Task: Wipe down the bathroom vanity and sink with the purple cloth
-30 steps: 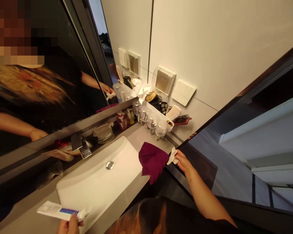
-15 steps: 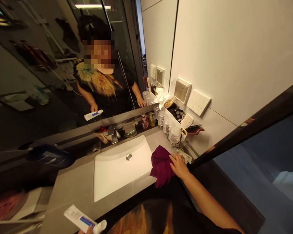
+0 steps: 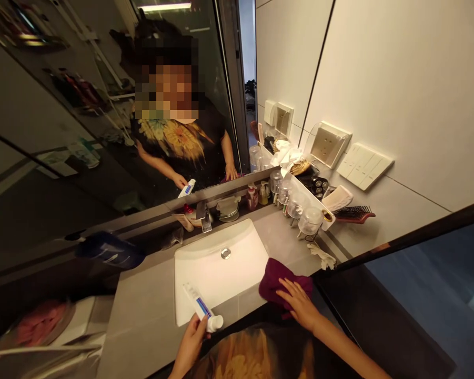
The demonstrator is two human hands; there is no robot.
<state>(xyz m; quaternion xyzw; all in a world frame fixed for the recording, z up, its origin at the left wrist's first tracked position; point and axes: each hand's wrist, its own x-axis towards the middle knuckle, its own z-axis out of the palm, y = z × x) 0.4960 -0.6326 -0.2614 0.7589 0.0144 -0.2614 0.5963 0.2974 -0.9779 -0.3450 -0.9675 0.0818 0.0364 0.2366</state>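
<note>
My left hand (image 3: 194, 337) is closed round a white tube with a blue stripe and a round white cap (image 3: 201, 307), which looks like toothpaste. The tube is tilted over the front left of the white sink (image 3: 242, 281), its cap end toward me. Spread flat, my right hand (image 3: 298, 303) lies on a crumpled purple cloth (image 3: 271, 279) at the counter's front edge, right of the sink. The mirror (image 3: 102, 173) reflects both hands and the tube.
A tap (image 3: 204, 217) stands behind the sink, with pump bottles (image 3: 253, 197) to its right. Along the right wall runs a white rack (image 3: 310, 192) with upturned clear cups (image 3: 311, 220) and brushes. A dark blue bag-like thing (image 3: 108, 250) is at left.
My left hand has come up and right, bringing the tube over the sink's edge. My right hand has moved onto the cloth, which now lies flatter and nearer the front edge.
</note>
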